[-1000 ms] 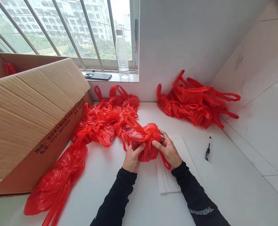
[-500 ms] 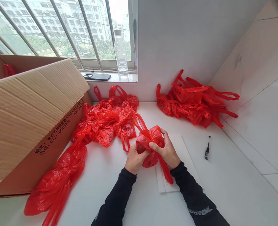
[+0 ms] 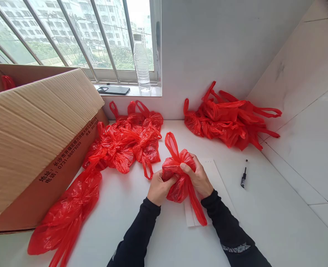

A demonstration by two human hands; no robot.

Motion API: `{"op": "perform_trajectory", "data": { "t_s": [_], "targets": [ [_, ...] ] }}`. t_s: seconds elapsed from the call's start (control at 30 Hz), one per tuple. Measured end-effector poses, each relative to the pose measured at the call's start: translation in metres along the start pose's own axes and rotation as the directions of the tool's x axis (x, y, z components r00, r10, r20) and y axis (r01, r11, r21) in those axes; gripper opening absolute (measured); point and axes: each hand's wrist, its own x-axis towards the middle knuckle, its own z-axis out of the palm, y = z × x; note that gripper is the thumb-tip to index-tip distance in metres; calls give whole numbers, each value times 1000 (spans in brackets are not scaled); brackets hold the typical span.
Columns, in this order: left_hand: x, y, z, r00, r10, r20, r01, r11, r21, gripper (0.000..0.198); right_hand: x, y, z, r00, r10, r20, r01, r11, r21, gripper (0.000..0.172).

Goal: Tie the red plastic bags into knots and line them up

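I am holding a bunched red plastic bag [image 3: 177, 174] between both hands, just above the white table [image 3: 264, 222] and right in front of me. My left hand [image 3: 158, 188] is curling around the bag's left side, fingers closed into the crumpled plastic. My right hand [image 3: 198, 178] is wrapping the right side, thumb pressing across the top of the bundle and the other fingers folded behind it. One handle loop is sticking up from the bundle, and another strip of the bag is hanging down past my right wrist, over a sheet of paper [image 3: 208, 193] lying on the table under my hands. Whether the bundle is knotted I cannot quite tell, since my fingers are covering its middle.

To my left a heap of red bags [image 3: 125, 142] is lying on the table, trailing towards me into a long crumpled bag [image 3: 69, 215] beside a large cardboard box [image 3: 33, 141] with printed lettering on its side. A second pile of red bags [image 3: 230, 120] is sitting well apart in the far right corner against the wall. A small black pen-like object [image 3: 244, 178] is lying to the right of the paper. On the window sill a phone [image 3: 115, 90] and a clear bottle [image 3: 141, 65] are standing near each other.
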Motion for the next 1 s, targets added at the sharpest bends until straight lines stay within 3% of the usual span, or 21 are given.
{"op": "perform_trajectory", "data": {
  "t_s": [0.1, 0.33, 0.57, 0.67, 0.83, 1.0],
  "targets": [
    [0, 2, -2, 1000, -17, -6, 17, 1000, 14, 27, -1, -2, 2, 999, 15, 50, -16, 1000, 23, 56],
    [-2, 2, -5, 998, -51, 20, 52, 999, -9, 28, 0, 2, 0, 1000, -2, 3, 2, 1000, 27, 42],
    [-2, 9, -2, 997, -71, -9, 71, 996, 50, 16, -2, -2, 3, 999, 35, 31, -37, 997, 68, 51],
    [-3, 11, -2, 998, -61, 3, 61, 994, 95, 13, -2, -3, 3, 1000, 25, 6, -26, 998, 53, 46],
    [-4, 7, -3, 999, -20, 45, 15, 994, 105, 25, -2, -3, 3, 1000, -12, -12, 13, 998, 57, 39],
    [-3, 4, -2, 999, -38, 11, 37, 998, 58, 33, -1, -1, 2, 1000, 4, -4, -4, 999, 46, 31]
  ]
}}
